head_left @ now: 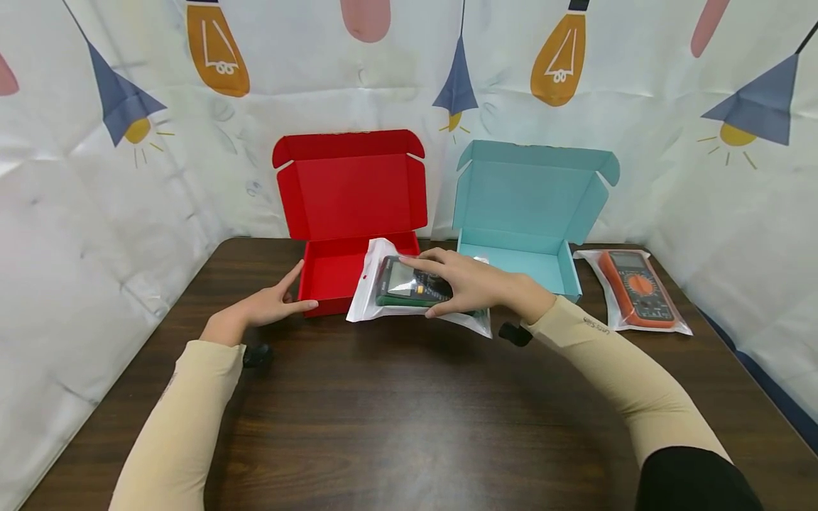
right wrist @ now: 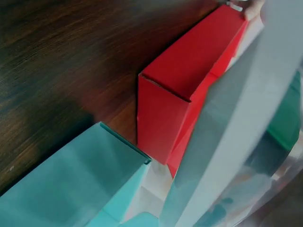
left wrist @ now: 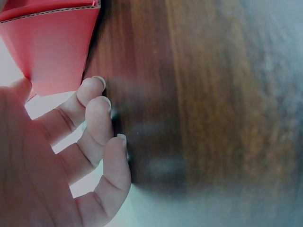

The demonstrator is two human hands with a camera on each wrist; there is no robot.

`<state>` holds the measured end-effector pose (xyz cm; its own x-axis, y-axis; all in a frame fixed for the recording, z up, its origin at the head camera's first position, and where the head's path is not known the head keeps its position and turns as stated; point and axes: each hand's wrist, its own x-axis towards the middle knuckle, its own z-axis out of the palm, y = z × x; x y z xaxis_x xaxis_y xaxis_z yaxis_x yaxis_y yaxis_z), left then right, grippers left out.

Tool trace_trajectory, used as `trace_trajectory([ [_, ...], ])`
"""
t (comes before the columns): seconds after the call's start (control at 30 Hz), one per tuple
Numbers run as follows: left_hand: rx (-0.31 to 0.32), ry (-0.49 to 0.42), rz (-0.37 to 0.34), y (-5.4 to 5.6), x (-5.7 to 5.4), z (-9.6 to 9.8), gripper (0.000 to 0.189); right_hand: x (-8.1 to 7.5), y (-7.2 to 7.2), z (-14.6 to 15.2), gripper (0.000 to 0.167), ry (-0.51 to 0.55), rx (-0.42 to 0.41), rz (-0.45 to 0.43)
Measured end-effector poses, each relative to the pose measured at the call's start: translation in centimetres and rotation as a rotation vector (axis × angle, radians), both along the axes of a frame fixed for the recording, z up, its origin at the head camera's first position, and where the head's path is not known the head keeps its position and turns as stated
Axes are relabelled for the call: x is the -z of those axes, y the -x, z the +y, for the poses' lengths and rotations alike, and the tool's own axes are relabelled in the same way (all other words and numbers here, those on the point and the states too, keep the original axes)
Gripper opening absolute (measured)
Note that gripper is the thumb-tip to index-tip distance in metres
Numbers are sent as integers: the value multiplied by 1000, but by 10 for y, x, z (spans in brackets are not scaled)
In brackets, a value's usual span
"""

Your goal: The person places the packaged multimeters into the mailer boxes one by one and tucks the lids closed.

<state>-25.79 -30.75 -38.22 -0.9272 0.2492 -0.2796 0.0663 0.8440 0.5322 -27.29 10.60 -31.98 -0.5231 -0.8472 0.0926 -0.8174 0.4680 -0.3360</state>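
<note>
Green meter [head_left: 409,287], inside a clear bag [head_left: 363,301], is positioned over the front right corner of the red box [head_left: 329,307]. The right hand [head_left: 469,278] holds it, fingers across the top and thumb at the near edge. The left hand [head_left: 265,306] is spread wide, index finger along the red box's side and thumb at its front. The left wrist view adds the remaining three fingers, loosely bent beside the table [left wrist: 227,113]; whether their tips touch it cannot be told. The right wrist view shows the near corners of the red box and blue box [head_left: 571,275] close together, a spot the head view hides. Only the head view includes the orange meter [head_left: 641,285], bagged, right of the blue box.
</note>
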Motion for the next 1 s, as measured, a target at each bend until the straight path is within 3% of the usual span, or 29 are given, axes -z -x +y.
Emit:
trace_trajectory([
  [0.47,1,-18,-14,5,3,-4,118,6,36,-30,100,-69,29,18],
  [0.53,22,-18,8,12,13,-12,117,6,43,-36,101,-70,29,3],
  [0.7,51,-40,22,20,21,-22,118,4,56,-49,101,-84,49,-7],
  [0.77,31,-54,-4,16,16,-18,122,5,59,-54,101,-100,57,1],
  [1.0,24,-46,4,15,15,-15,120,9,69,-71,101,-159,92,43],
])
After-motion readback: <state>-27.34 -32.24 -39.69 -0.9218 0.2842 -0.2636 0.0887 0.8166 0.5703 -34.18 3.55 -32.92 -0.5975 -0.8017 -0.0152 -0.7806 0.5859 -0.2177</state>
